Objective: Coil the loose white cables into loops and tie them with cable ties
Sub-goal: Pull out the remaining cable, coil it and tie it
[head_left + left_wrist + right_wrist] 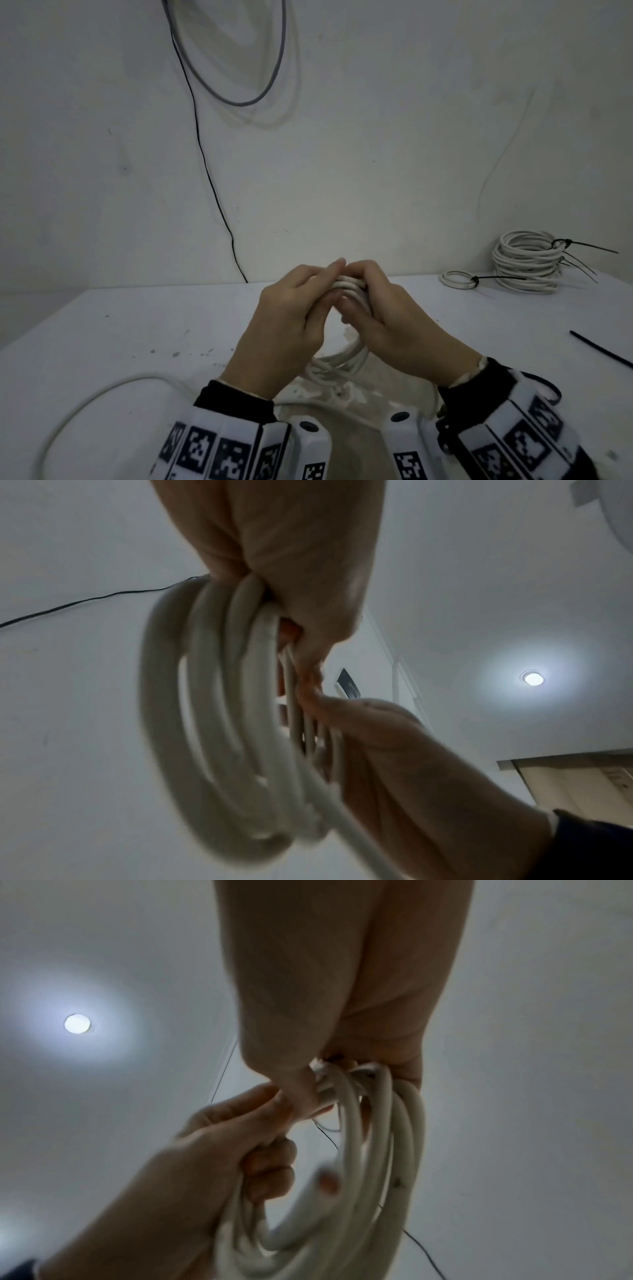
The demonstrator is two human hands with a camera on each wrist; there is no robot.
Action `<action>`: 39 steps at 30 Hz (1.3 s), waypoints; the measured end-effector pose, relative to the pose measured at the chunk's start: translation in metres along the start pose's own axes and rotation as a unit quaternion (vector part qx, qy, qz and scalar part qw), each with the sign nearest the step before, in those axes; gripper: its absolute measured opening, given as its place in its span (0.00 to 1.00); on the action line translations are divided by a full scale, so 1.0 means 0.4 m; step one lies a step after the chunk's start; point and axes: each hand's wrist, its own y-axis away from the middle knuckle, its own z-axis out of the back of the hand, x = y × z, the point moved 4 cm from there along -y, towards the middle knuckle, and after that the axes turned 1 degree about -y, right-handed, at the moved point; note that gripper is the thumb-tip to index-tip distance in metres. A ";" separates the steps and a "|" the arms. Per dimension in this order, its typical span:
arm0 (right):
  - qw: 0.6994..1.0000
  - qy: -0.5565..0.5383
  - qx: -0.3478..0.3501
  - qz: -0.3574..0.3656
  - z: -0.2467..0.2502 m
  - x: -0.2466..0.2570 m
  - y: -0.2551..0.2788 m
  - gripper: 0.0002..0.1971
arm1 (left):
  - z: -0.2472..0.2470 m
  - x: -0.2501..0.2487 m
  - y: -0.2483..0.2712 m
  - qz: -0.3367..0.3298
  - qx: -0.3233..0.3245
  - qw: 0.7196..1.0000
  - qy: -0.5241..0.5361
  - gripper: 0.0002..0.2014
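Both hands hold a white cable coil [347, 286] up above the table's middle, its several loops hanging down between the wrists [342, 363]. My left hand [327, 279] grips the coil's top from the left, fingers curled over the strands. My right hand [358, 294] clasps the same bunch from the right, fingertips meeting the left's. In the left wrist view, the left hand [291, 610] pinches the loops [212, 723] and the right hand [377, 737] wraps them. The right wrist view shows the same grip on the coil [373, 1150]. No cable tie shows in either hand.
A loose white cable [85, 401] curves over the table at front left. Tied coils are stacked [527, 265] at the back right, with a small tied coil [457, 279] beside them. A black cable tie [599, 347] lies near the right edge. Cables hang on the wall [212, 178].
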 end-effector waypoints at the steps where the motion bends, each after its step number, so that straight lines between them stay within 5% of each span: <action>1: 0.998 -0.054 -0.021 -0.001 0.011 -0.002 -0.001 0.29 | 0.014 0.005 -0.002 0.005 -0.038 0.999 -0.010 0.17; 3: 0.983 -0.175 -0.058 -0.024 0.050 -0.015 0.002 0.40 | 0.044 0.023 0.000 0.043 -0.123 0.991 -0.009 0.14; 5: 0.972 -0.228 -0.038 -0.033 0.077 -0.014 0.008 0.36 | 0.070 0.040 0.006 0.107 -0.196 0.975 0.021 0.13; 8: 0.983 -0.171 0.043 -0.039 0.057 -0.002 0.016 0.33 | 0.077 0.045 0.014 0.171 -0.252 0.950 0.074 0.13; 10: 0.985 -0.165 0.032 -0.041 0.031 0.002 0.010 0.30 | 0.072 0.041 0.015 0.187 -0.267 0.940 0.096 0.12; 16: 0.950 -0.283 -0.132 -0.024 0.034 0.014 -0.001 0.23 | 0.056 0.029 0.011 0.195 -0.256 0.934 0.156 0.11; 24: 0.960 -0.183 -0.211 -0.035 0.038 0.012 0.004 0.18 | 0.045 0.005 0.009 0.158 -0.240 0.947 0.144 0.11; 34: 0.955 -0.207 -0.162 -0.137 0.034 0.003 0.009 0.19 | 0.041 -0.029 -0.003 0.081 -0.210 0.969 0.103 0.13; 39: 0.944 -0.263 -0.106 -0.171 0.018 0.002 0.007 0.06 | 0.044 -0.030 -0.003 0.082 -0.223 0.967 0.092 0.13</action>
